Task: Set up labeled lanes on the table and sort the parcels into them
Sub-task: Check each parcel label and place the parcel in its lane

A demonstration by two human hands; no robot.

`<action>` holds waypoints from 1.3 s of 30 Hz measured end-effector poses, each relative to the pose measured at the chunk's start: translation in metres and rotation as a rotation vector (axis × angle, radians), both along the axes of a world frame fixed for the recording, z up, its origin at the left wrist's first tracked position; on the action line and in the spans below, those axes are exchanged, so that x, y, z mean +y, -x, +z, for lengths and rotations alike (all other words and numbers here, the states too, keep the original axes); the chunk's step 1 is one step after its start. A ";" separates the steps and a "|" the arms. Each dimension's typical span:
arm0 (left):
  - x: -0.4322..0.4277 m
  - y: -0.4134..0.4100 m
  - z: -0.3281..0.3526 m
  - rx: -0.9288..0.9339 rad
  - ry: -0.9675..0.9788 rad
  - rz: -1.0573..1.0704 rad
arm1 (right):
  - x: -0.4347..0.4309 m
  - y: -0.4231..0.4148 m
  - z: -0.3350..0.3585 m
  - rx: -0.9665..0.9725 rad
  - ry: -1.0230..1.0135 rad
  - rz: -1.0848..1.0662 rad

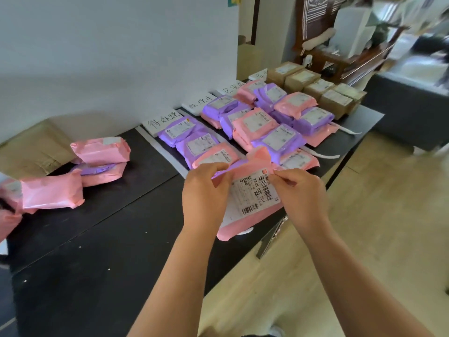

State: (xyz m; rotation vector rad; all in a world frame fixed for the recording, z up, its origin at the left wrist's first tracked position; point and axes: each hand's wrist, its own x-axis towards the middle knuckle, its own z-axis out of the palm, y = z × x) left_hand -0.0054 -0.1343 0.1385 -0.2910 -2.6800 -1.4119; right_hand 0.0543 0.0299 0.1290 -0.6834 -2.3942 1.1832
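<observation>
A pink parcel (250,210) with a white barcode label is held over the near edge of the black table (102,239). My left hand (204,193) pinches its upper left edge and my right hand (298,190) pinches the upper right edge by the label. Handwritten white lane labels (162,119) stand along the wall. In front of them lie rows of purple parcels (181,131) and pink parcels (255,124), parted by white strips. Brown boxes (336,103) fill the farthest lane. A loose pile of pink parcels (52,192) sits at the left.
A cardboard box (29,152) stands behind the left pile against the wall. Beyond the table's far end are a wooden bench (340,59) and a dark sofa (408,103). Light wood floor (364,227) runs along the table's right side.
</observation>
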 end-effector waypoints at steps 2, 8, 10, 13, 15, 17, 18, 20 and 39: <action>0.028 -0.004 -0.003 0.067 -0.013 0.059 | 0.034 -0.003 -0.002 0.009 0.034 -0.023; 0.088 -0.022 -0.024 -0.018 -0.115 0.247 | 0.116 -0.003 -0.015 0.034 0.142 -0.078; 0.099 -0.024 -0.031 -0.132 -0.143 0.271 | 0.133 0.005 -0.021 0.042 0.188 -0.103; 0.114 -0.017 -0.040 -0.297 -0.142 0.237 | 0.148 0.020 -0.029 0.033 0.204 -0.091; 0.121 -0.009 -0.043 -0.311 -0.158 0.231 | 0.151 0.032 -0.032 -0.005 0.189 -0.058; 0.124 0.005 -0.046 -0.308 -0.159 0.250 | 0.153 0.050 -0.035 -0.008 0.215 -0.021; 0.124 0.013 -0.047 -0.315 -0.159 0.265 | 0.154 0.060 -0.037 -0.007 0.233 -0.003; 0.121 0.034 -0.050 -0.327 -0.156 0.291 | 0.154 0.082 -0.040 -0.022 0.263 0.013; 0.081 0.182 -0.109 -0.516 -0.332 0.549 | 0.111 0.262 -0.098 -0.231 0.084 0.359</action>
